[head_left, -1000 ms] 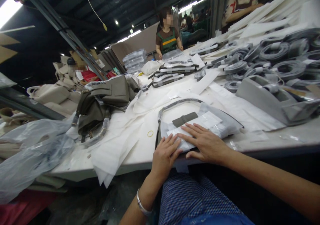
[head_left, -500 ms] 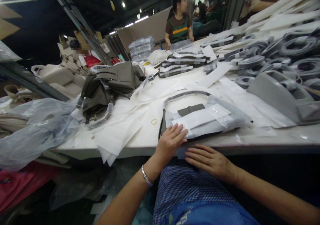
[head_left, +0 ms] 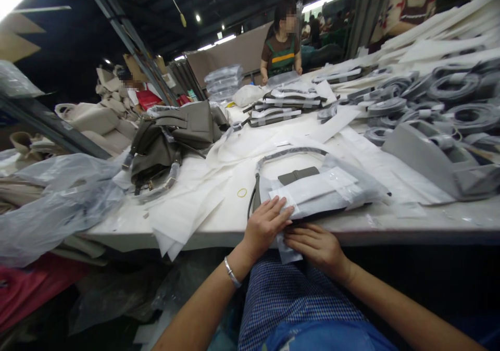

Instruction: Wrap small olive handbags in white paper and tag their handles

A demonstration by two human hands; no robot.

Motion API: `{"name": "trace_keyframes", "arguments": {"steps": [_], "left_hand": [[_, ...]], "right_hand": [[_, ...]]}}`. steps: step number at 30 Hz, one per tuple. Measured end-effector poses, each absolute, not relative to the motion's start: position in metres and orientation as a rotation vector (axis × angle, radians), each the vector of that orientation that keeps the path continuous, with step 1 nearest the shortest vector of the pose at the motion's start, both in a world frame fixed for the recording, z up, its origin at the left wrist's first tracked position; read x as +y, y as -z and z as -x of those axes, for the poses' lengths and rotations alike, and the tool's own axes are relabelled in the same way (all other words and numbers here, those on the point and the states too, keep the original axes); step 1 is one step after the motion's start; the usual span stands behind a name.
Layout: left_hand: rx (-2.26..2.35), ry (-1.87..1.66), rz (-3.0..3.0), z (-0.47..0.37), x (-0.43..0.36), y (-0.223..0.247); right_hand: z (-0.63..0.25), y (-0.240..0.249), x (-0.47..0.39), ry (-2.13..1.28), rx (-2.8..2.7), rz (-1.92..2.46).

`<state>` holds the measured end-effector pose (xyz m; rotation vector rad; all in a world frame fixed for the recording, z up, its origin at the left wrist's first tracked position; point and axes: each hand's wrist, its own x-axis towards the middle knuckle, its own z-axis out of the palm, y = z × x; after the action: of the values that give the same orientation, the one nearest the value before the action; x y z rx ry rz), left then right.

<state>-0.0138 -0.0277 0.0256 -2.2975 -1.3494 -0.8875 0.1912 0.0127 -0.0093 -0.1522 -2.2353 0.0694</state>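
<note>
A dark olive handbag (head_left: 298, 176), partly wrapped in white tissue paper (head_left: 324, 188), lies on the table near its front edge. Its handle, sleeved in clear film (head_left: 291, 153), arches toward the far side. My left hand (head_left: 269, 220) rests flat on the near left corner of the wrapping, fingers extended. At the table edge, just right of it, my right hand (head_left: 318, 246) has its fingers stretched out along the underside of the bag. A strip of thin white paper (head_left: 288, 249) hangs down between my hands. The right fingertips are partly hidden there.
White sheets (head_left: 187, 210) and a yellow rubber band (head_left: 242, 192) lie to the left, before another olive bag (head_left: 156, 158). Wrapped straps (head_left: 455, 85) and a grey tape dispenser (head_left: 433, 155) are at right. A person (head_left: 281, 44) stands across the table.
My right hand has moved left and up, closer to the bag's near edge and my left hand. More of the hanging paper strip shows. My left hand stays on the wrapping.
</note>
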Motion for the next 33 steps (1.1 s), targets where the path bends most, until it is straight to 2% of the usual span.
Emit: {"name": "trace_keyframes", "arguments": {"steps": [7, 25, 33], "left_hand": [[-1.349, 0.957, 2.270, 0.013, -0.026, -0.018], [-1.423, 0.973, 2.311, 0.014, -0.029, -0.025], [-1.475, 0.974, 2.274, 0.010, -0.033, -0.024]], "right_hand": [[-0.218, -0.005, 0.014, -0.224, -2.283, 0.256], [-0.219, -0.035, 0.008, -0.244, -2.348, 0.295], [-0.205, -0.070, 0.028, -0.084, -2.369, 0.300]]}}
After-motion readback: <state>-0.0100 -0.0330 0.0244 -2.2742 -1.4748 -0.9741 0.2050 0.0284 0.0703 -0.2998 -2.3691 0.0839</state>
